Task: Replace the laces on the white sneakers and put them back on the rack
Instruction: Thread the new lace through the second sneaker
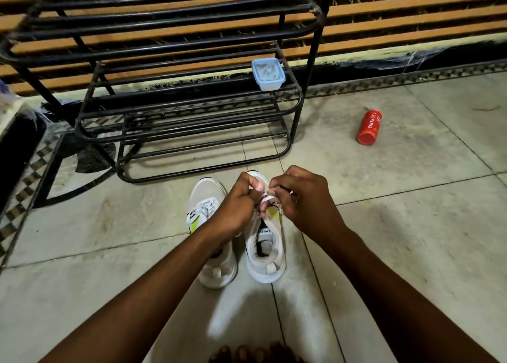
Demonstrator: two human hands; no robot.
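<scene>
Right sneaker: white, on the tiled floor in front of the rack, toe toward it. Heel tab, collar and a printed insole label are plain to see; the lacing area and most of the toe are covered by both hands.

Lace: white, only a short stretch shows between the fingers above the tongue. How it runs through the eyelets is hidden.

Left hand: curled closed, thumb and forefinger pinching the lace. Its forearm crosses over the other shoe.

Right hand: curled closed, fingertips pinching the lace just beside the left hand's fingers.

Left sneaker: white with a yellow-green side mark, just beside the right one, lacing visible on the forefoot; its middle is hidden under the left forearm.

Shoe rack: black metal tubing, several tiers, standing against the slatted wall just beyond the sneakers; top tiers cut off by the frame edge.

Plastic container: pale blue, lidless, on the right end of a middle tier; contents whitish, not identifiable.

Red bottle: lying on the floor, well apart to the right of the rack; white lettering.

Toes: bare, partly cut off at the bottom edge.
</scene>
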